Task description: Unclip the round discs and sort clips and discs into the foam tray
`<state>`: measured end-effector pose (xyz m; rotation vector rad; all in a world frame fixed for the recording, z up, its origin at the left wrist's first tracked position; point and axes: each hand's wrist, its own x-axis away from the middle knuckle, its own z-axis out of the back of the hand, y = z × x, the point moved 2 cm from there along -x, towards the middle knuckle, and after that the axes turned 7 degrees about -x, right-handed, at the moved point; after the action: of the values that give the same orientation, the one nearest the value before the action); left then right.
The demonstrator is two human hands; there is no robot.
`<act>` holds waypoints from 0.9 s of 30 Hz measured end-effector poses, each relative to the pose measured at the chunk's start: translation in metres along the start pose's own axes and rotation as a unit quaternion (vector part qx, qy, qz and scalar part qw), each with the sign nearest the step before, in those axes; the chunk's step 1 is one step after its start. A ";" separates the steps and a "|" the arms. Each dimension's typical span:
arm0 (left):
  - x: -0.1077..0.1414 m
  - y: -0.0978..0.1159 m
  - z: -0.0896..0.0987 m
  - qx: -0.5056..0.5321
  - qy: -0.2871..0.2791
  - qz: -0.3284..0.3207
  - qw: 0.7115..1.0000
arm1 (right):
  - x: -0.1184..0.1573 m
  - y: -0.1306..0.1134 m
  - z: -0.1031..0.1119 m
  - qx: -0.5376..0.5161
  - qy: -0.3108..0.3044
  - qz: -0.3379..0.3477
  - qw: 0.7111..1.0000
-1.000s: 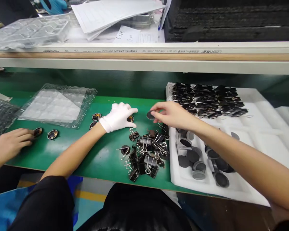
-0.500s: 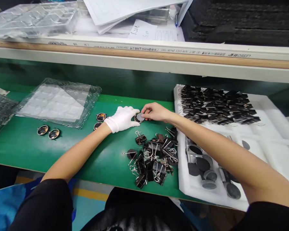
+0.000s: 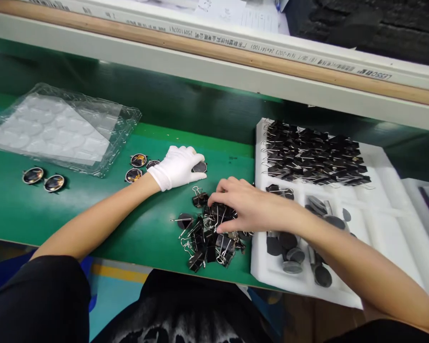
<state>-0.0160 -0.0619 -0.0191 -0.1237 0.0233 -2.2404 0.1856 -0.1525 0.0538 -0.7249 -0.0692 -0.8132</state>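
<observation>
The white-gloved left hand (image 3: 178,166) grips a dark round disc (image 3: 200,167) mid-frame, up-left of the right hand (image 3: 246,205), spread over black metal binder clips (image 3: 199,233).

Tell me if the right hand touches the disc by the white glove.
Apart: the head view shows green table between the disc and the right hand, which is over the clips.
</observation>
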 end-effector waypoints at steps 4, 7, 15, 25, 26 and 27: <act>0.000 0.002 -0.001 0.003 0.012 -0.003 1.000 | 0.008 -0.001 -0.011 -0.058 0.024 0.026 0.998; 0.000 0.002 -0.001 0.008 0.015 0.002 1.000 | 0.007 0.008 0.005 -0.204 0.082 0.027 0.975; 0.004 -0.012 0.007 0.013 -0.042 -0.054 0.998 | -0.056 0.088 0.060 -0.303 0.129 -0.059 0.942; 0.003 -0.022 0.014 -0.054 -0.038 -0.069 0.995 | -0.109 0.110 0.043 -0.094 0.149 0.005 0.984; 0.002 -0.021 0.014 -0.061 -0.027 -0.063 0.996 | -0.107 0.111 0.042 -0.071 0.167 0.011 0.983; 0.001 -0.020 0.014 -0.066 -0.013 -0.054 0.996 | -0.105 0.111 0.040 -0.056 0.180 0.012 0.982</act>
<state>-0.0308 -0.0501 -0.0035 -0.2316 0.1545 -2.3444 0.1965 -0.0090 -0.0122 -0.6733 0.3130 -0.9192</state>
